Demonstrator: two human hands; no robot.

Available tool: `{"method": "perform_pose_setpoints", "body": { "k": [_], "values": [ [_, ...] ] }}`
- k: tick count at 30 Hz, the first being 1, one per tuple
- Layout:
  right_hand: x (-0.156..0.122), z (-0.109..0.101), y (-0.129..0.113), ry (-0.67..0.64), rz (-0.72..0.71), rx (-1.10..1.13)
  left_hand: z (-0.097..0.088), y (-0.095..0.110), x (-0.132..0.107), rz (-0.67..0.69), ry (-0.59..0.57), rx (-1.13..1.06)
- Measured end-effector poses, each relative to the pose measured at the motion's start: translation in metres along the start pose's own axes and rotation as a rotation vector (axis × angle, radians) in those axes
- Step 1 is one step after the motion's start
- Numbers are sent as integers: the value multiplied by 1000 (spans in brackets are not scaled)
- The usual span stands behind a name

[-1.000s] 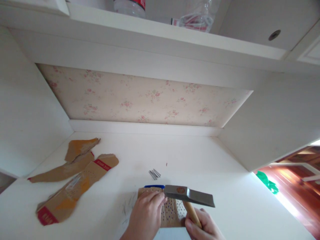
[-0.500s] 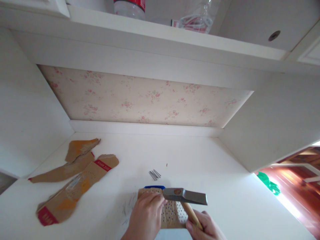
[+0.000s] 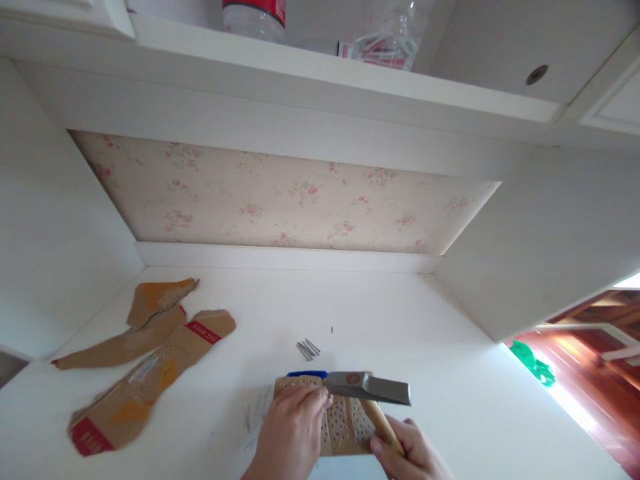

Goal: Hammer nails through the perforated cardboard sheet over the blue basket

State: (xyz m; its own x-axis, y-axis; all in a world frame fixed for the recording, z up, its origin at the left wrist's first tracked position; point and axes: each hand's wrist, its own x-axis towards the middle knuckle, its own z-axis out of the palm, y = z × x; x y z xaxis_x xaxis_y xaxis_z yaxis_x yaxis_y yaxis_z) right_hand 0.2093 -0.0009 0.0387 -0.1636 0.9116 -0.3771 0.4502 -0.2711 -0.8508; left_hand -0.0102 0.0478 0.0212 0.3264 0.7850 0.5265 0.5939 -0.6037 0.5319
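My right hand (image 3: 410, 450) is wrapped round the wooden handle of a hammer (image 3: 385, 389), near the bottom of the view. Its steel head lies level above a piece of brown cardboard (image 3: 339, 437) dotted with many small holes and blue marks. On the cardboard's left side rests my left hand (image 3: 294, 423), thumb and fingers pinched together right by the hammer's face. Whatever the pinch holds is hidden. A blue object (image 3: 306, 374) shows along the cardboard's far edge. Just beyond it lie several loose nails (image 3: 307, 349) on the white surface.
Torn cardboard strips (image 3: 155, 373) lie on the left of the white worktop (image 3: 400, 313). White side panels flank it, with floral wallpaper (image 3: 300, 200) behind. Overhead, a shelf (image 3: 300, 63) carries a red-labelled container (image 3: 255, 20) and a clear plastic container (image 3: 387, 47).
The whole view has shifted slightly. Both hands, the hammer and the cardboard keep nearly the same places relative to each other.
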Motion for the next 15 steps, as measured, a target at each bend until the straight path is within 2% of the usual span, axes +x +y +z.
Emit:
{"method": "perform_pose_setpoints", "body": {
  "k": [10, 15],
  "values": [
    [-3, 1, 3, 29, 4, 52, 1, 0, -3, 9, -16, -15],
    [-2, 2, 5, 69, -19, -4, 1, -1, -2, -7, -37, -17]
  ]
}}
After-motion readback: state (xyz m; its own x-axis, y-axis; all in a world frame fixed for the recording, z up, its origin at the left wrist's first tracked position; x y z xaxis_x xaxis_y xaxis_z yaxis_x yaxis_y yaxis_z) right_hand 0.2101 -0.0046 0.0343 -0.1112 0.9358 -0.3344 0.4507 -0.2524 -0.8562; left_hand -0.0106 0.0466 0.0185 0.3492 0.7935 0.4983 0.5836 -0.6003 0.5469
